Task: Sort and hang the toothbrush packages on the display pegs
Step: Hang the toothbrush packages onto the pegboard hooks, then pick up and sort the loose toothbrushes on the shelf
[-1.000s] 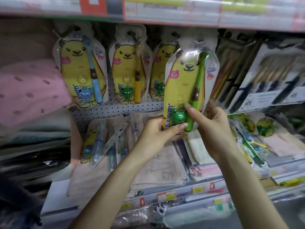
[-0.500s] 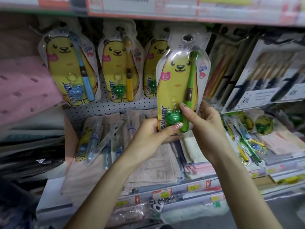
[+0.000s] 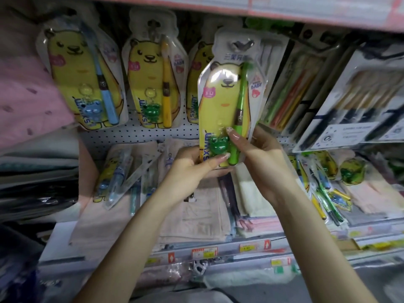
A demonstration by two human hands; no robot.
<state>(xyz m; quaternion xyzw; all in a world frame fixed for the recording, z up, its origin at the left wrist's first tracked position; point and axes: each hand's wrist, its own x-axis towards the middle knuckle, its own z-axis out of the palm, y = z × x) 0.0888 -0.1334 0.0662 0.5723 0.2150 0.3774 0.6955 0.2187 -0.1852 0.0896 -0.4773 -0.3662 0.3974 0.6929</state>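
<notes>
Presently, left hand point(image 3: 190, 171) and right hand point(image 3: 264, 162): each grip is clamped on the bottom of an upright yellow bear-printed plastic toothbrush package point(image 3: 223, 101); hang hole point(image 3: 241, 45) well above the grip.

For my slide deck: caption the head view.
Left hand and right hand hold the green toothbrush package upright before the pegboard.

Third hung pkg point(image 3: 193, 79) mostly hidden behind held pkg point(image 3: 220, 101) — shelf price tags point(image 3: 204, 253) too blurred to read.

A white pegboard point(image 3: 140, 133) faces me under a pink-edged shelf point(image 3: 306, 12); folded towels point(image 3: 196, 215) lie on the lower shelf point(image 3: 59, 237); price labels point(image 3: 204, 253) line its front edge.
</notes>
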